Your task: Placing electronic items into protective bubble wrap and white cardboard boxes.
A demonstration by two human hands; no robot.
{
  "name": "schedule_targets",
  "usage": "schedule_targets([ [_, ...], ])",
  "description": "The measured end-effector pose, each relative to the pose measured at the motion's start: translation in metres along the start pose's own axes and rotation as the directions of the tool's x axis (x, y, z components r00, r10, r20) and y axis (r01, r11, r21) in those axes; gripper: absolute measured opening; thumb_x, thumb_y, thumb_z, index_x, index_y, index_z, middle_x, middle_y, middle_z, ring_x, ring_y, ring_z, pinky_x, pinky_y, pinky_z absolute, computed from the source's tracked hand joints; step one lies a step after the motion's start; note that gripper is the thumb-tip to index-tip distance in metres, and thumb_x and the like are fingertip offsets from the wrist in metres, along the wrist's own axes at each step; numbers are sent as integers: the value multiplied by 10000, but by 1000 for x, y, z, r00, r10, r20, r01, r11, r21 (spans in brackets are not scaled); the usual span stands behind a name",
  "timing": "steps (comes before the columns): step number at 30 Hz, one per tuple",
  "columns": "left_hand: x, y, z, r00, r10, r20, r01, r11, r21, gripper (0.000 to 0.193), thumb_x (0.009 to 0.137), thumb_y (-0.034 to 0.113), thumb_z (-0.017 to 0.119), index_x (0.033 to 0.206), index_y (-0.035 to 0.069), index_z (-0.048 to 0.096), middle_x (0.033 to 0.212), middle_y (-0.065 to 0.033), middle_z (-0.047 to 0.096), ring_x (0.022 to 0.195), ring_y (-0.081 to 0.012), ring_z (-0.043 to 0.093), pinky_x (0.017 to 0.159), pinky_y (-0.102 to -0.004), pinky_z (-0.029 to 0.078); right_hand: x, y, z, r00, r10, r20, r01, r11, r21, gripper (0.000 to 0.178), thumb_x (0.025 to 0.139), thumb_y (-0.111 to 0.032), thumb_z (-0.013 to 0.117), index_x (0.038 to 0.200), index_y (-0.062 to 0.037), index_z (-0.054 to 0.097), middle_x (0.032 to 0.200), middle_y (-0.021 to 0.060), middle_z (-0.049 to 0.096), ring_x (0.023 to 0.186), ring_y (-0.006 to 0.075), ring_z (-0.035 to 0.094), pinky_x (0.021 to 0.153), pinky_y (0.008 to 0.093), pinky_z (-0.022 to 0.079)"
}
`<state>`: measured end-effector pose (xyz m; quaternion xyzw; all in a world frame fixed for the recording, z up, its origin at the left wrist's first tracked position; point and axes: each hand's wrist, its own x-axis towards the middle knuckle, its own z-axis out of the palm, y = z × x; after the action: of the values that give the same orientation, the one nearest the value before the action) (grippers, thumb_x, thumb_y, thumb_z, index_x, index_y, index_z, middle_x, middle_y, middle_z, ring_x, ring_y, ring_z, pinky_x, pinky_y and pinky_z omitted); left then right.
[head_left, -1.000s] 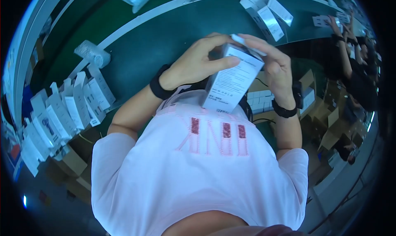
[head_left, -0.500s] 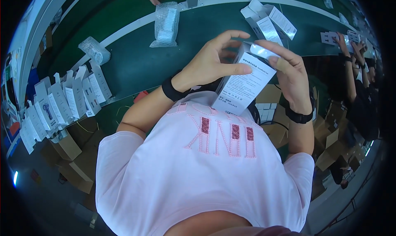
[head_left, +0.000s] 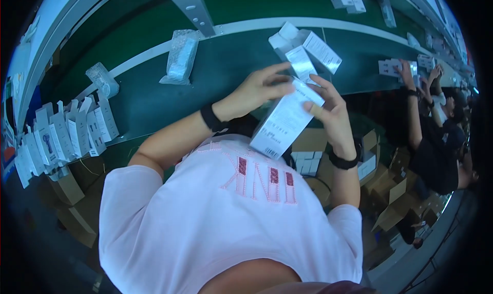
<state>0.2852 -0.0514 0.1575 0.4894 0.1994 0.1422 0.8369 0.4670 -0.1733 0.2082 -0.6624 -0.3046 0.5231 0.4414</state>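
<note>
A white printed carton point(head_left: 285, 122) is tilted in front of my chest, its lower end close to my shirt. My right hand point(head_left: 331, 114) grips its upper right side, thumb on the printed face and fingers behind the top. My left hand point(head_left: 254, 92) is closed at the carton's upper left edge, with the thumb across the top corner. The top flap is blurred and partly covered by my fingers. Just beyond my hands, an open white carton point(head_left: 283, 43) and another white carton point(head_left: 321, 52) lie on the green bench point(head_left: 226, 57).
At the left stands a row of several open white cartons point(head_left: 67, 132). Bubble-wrapped items point(head_left: 181, 58) lie along the bench, one point(head_left: 102, 79) near the row. A metal post point(head_left: 190, 8) rises beyond the rail. Cardboard boxes point(head_left: 393, 194) stand low at right, near a co-worker's arm point(head_left: 415, 116).
The view has shifted, so the bench things sit further left and lower. The raised flap on my carton has gone down under my fingers. A co-worker's hand at the far side has left view.
</note>
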Motion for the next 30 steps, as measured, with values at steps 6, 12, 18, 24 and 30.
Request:
schedule_targets([
  [6, 106, -96, -19, 720, -560, -409, 451, 826, -337, 1135, 636, 651, 728, 1432, 4, 242, 1417, -289, 269, 1348, -430, 231, 1074, -526, 231, 126, 45, -169, 760, -67, -646, 306, 914, 265, 376, 896, -222, 615, 1212, -44, 518, 1169, 115, 562, 1027, 248, 569, 882, 434, 472],
  [12, 162, -153, 31, 618, -291, -730, 578, 798, 171, 1109, 651, 468, 776, 1471, 86, 134, 1323, -222, 364, 1245, -390, 345, 1030, -522, 290, 193, 197, -291, 664, 267, -698, 89, 899, 429, 452, 890, -300, 625, 1231, -24, 517, 1119, 141, 594, 1025, 293, 558, 856, 458, 436],
  [18, 122, -201, -13, 609, -115, -785, 382, 909, 163, 983, 748, 453, 703, 1469, 69, 157, 1270, -236, 434, 1203, -413, 389, 1020, -478, 325, 121, 168, -75, 854, -265, -447, 31, 885, -465, 380, 932, -279, 571, 1081, 67, 616, 1079, 161, 640, 931, 236, 592, 821, 334, 460],
  [24, 43, -153, -31, 726, 118, -677, -199, 979, -43, 769, 898, 280, 606, 1483, 80, 150, 1328, -174, 467, 1161, -261, 506, 969, -352, 414, 91, 122, 39, 997, -62, -51, 42, 947, -319, 451, 888, -289, 654, 1165, 63, 607, 946, 87, 662, 876, 117, 582, 783, 245, 465],
  [30, -89, -66, -105, 873, -460, -161, 226, 675, -702, 488, 903, 311, 617, 1289, 41, 487, 1163, -64, 612, 987, -127, 622, 830, -281, 511, 133, 39, 73, 990, -25, 142, 104, 806, -583, 491, 866, -443, 640, 870, 45, 697, 710, 99, 673, 603, 133, 633, 589, 237, 495],
])
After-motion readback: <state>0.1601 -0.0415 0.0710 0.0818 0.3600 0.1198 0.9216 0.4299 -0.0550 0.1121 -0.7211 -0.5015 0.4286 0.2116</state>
